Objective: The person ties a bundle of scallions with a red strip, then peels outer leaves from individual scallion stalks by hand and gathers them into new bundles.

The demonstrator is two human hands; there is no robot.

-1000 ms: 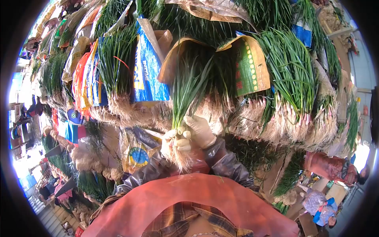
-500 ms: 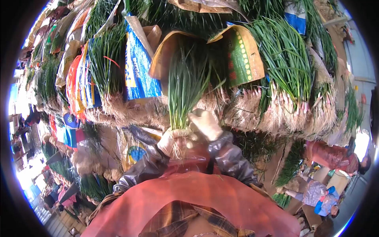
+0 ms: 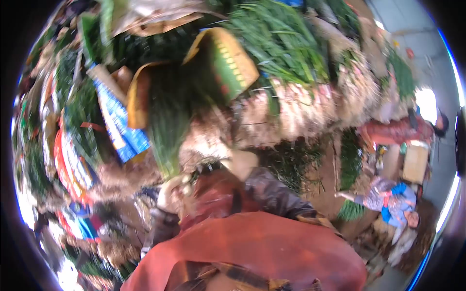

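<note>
My gloved left hand [image 3: 174,193] is wrapped round the root end of a bunch of green onions [image 3: 167,128], whose long leaves point away from me. Pale roots show below the fingers. To the right, my gloved right hand [image 3: 241,164] is apart from the bunch, in front of my red apron [image 3: 213,194]. Its fingers are blurred. Some dark green bits [image 3: 208,167] show just left of it; whether they are held, I cannot tell. Beyond the bunch stands an opened yellow and green sack [image 3: 228,60].
More green onions [image 3: 279,41] lie in a long row ahead, roots [image 3: 306,109] towards me. A blue and white sack [image 3: 119,121] stands to the left. Loose dark leaves [image 3: 286,162] lie on the ground at right. Two people [image 3: 400,128] [image 3: 395,201] are at the far right.
The view has swung, shifting the row leftward and tilting it. My right hand has come away from the bunch to the right. My left hand keeps its hold, now lower left.
</note>
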